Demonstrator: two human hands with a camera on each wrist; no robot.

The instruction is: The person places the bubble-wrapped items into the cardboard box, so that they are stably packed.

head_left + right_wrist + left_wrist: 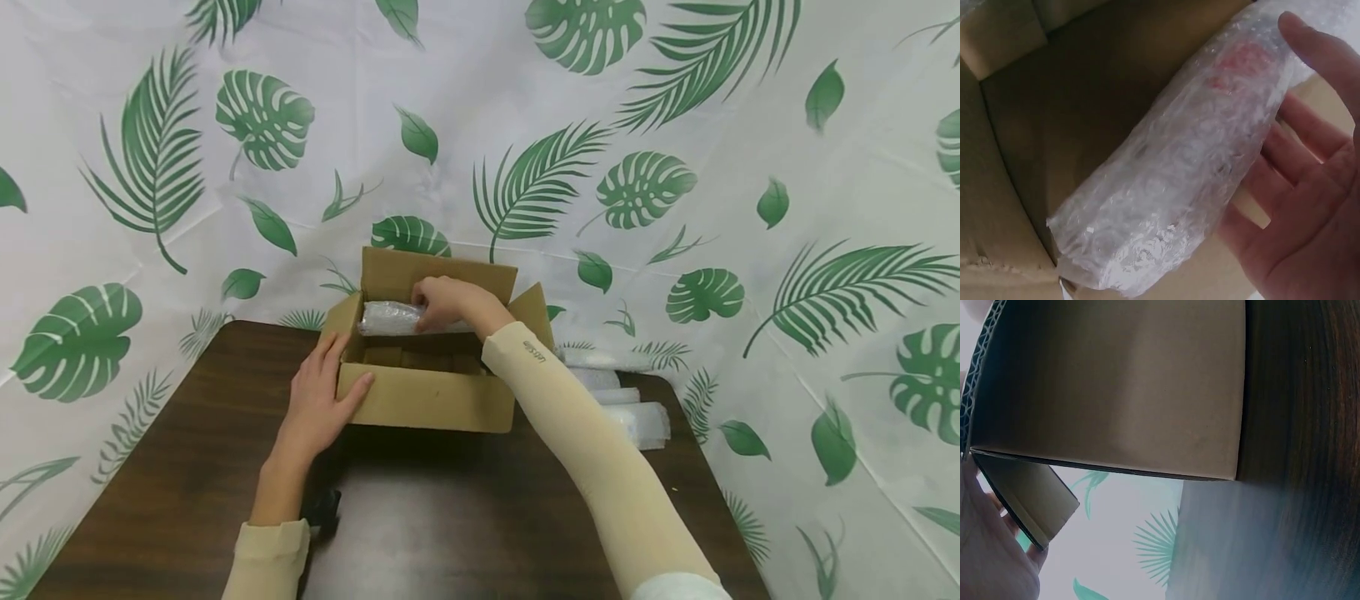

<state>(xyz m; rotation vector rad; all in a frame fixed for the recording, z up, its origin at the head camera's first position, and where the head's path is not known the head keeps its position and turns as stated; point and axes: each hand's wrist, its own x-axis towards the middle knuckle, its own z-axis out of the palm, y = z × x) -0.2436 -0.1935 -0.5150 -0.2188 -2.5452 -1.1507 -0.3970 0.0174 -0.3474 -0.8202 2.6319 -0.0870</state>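
An open cardboard box (431,402) stands on the dark table with its flaps raised. My left hand (318,400) grips its near left corner, the thumb over the front panel and the fingers along the left flap. In the left wrist view the box's side (1129,394) fills the top, and that hand (994,544) curls round the flap's edge. Inside the box, near the back wall, my right hand (446,302) holds a long bubble-wrapped bundle (1172,156). Thumb and fingers lie on opposite sides of it. A reddish patch shows through the wrap; its contents are unclear.
Several bubble-wrapped bundles (645,423) lie to the right of the box, partly behind my right forearm. A small black object (324,508) is beside my left wrist. A leaf-printed cloth (465,192) hangs behind the wooden table (187,433).
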